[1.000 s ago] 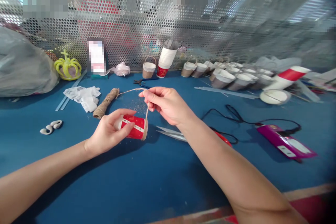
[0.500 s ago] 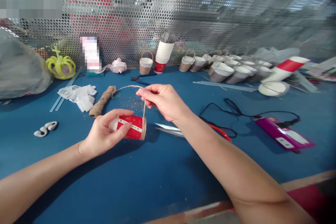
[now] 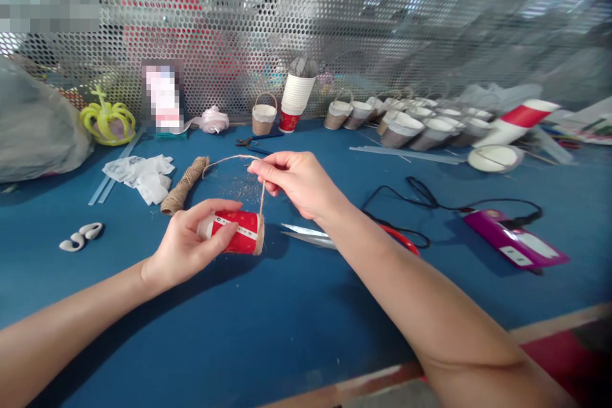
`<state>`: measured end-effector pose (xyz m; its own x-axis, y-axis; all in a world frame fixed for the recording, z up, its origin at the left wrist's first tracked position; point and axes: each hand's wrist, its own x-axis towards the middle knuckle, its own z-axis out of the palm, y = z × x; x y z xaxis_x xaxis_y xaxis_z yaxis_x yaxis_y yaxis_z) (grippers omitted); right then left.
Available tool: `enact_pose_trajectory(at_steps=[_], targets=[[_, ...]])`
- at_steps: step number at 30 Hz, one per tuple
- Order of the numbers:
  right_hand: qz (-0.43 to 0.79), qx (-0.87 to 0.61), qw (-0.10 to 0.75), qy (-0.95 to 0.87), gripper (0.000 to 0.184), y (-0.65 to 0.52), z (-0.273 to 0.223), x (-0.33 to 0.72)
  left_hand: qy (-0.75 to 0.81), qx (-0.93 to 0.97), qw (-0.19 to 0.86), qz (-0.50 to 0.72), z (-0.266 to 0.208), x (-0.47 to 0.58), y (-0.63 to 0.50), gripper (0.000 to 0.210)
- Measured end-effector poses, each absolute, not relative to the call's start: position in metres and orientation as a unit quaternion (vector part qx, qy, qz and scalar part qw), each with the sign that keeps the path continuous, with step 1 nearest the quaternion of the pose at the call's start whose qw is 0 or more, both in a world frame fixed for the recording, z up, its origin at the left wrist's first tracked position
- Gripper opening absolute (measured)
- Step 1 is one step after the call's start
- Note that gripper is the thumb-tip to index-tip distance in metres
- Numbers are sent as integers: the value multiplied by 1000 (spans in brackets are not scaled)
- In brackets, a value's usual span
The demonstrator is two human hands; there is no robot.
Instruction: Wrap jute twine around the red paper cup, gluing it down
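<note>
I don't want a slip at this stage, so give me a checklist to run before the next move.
1. Cup secure: ok, on its side in the left hand.
2. Twine under control: ok, pinched in the right hand.
3. Twine free of tangles towards the roll: ok, a loose arc.
4. Twine stuck firmly to the cup's end: cannot tell.
5. Scissors clear of the right forearm: cannot tell; it crosses over them in this view.
6. Table swept: not ok, crumbs lie beyond the cup.

My view now points slightly further right, so the red cup (image 3: 247, 233) and twine roll (image 3: 185, 186) seem shifted left.
</note>
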<state>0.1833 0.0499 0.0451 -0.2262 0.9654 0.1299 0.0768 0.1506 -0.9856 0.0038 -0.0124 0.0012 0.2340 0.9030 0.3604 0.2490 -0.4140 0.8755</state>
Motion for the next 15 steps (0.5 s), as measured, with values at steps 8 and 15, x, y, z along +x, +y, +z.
enact_pose_trajectory(at_steps=[8,15], targets=[[481,-458,415,-622,19,49,43,181,383,749,272,468,3,0,-18,20],[484,-466,395,-627,21,49,42,181,363,779,204,469,4,-1,-19,18]])
